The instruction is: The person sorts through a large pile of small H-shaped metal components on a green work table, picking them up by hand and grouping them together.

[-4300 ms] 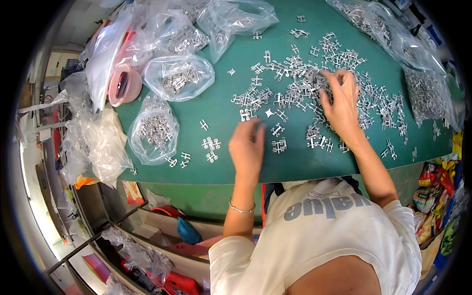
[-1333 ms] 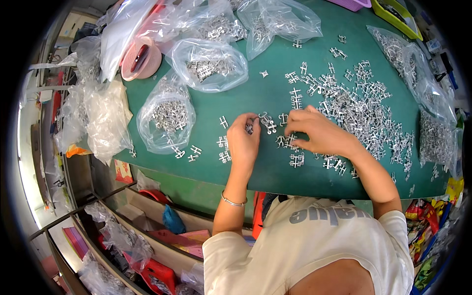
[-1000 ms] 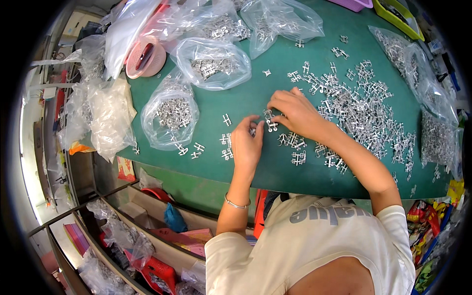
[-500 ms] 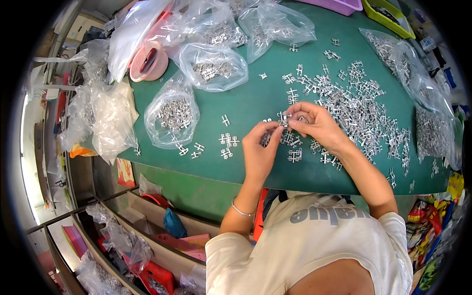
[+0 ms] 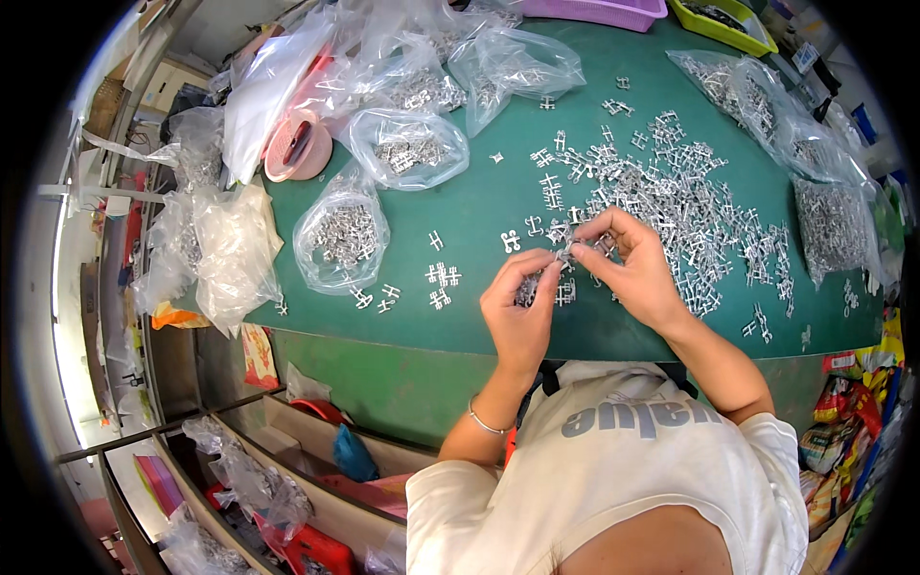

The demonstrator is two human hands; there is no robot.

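Piece (image 5: 564, 253), small and silver metal, sits between the fingertips of left hand (image 5: 520, 314) and right hand (image 5: 644, 273), above the near part of the green bench (image 5: 479, 196). Its outline is too small and too covered to read.

Left grip: thumb and forefinger pinching the piece. Spare parts (image 5: 526, 290) show in the hollow of the same hand; count hidden. Right grip: thumb and forefinger pinching the piece from the other side. Cannot tell whether its palm holds anything. Bracelet (image 5: 484, 419) on the left wrist.

Pile (image 5: 700, 206) of loose silver parts, many H-shaped, spreads beyond and to the right of the right hand. Single part (image 5: 511, 240) lies just beyond the left hand. Cluster (image 5: 443, 278) lies left of the left hand, well apart from the pile. Star (image 5: 496, 157), small, silver, lies farther off.

Near bag (image 5: 340, 235) and far bag (image 5: 407, 151), both clear and open-mouthed, hold similar parts on the left. Right bag (image 5: 836, 225), also clear, well filled, is at the bench's right end. Pink tub (image 5: 311, 161) is left of the far bag. Purple basket (image 5: 613, 13) and green basket (image 5: 738, 40) are near each other at the far edge.
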